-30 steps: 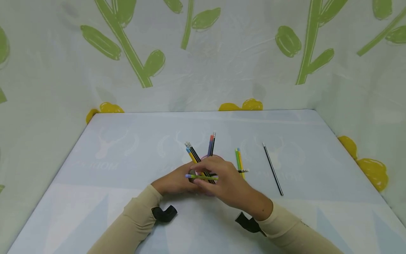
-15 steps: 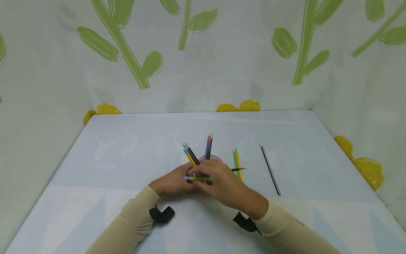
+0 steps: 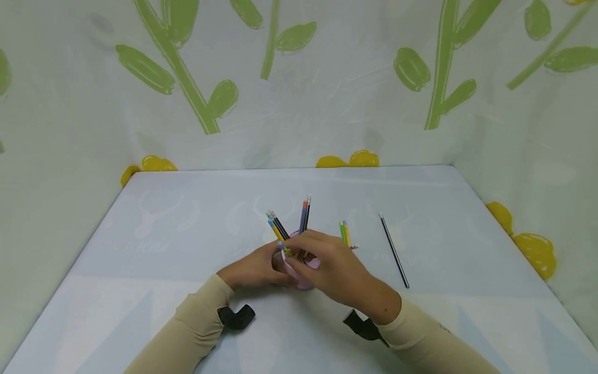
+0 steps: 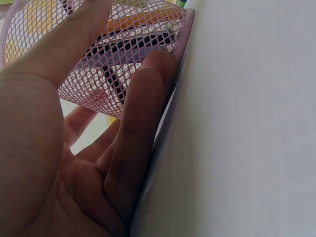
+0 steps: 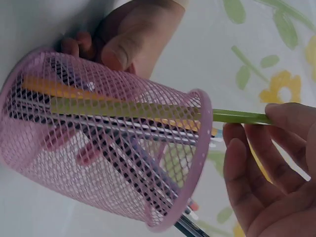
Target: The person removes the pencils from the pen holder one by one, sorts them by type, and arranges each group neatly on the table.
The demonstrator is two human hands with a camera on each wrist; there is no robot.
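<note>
A pink mesh pencil cup (image 5: 203, 143) stands on the table; in the right wrist view it appears on its side. My left hand (image 3: 256, 267) holds it from the left, with thumb and fingers around the mesh (image 4: 98, 66) in the left wrist view. Thumb and fingertips of my right hand (image 3: 338, 267) pinch a green pencil (image 5: 237, 116) near its top end. Most of that pencil is down inside the cup. Several other pencils lean in it: black ones (image 3: 281, 227) and a yellow one with a blue end (image 3: 274, 230) to the left, a purple one (image 3: 303, 217) at the back.
One black pencil (image 3: 394, 252) lies alone on the table to the right. Behind my right hand lie a green pencil (image 3: 343, 232) and a yellow pencil (image 3: 347, 236), partly hidden, with another pencil's eraser end (image 3: 353, 247) showing beside them. A leaf-patterned wall (image 3: 350, 93) stands behind the table.
The green pencil lay nearly level above the cup in my right hand; now it is tipped upright and lowered into the cup. My left hand stays at the cup.
</note>
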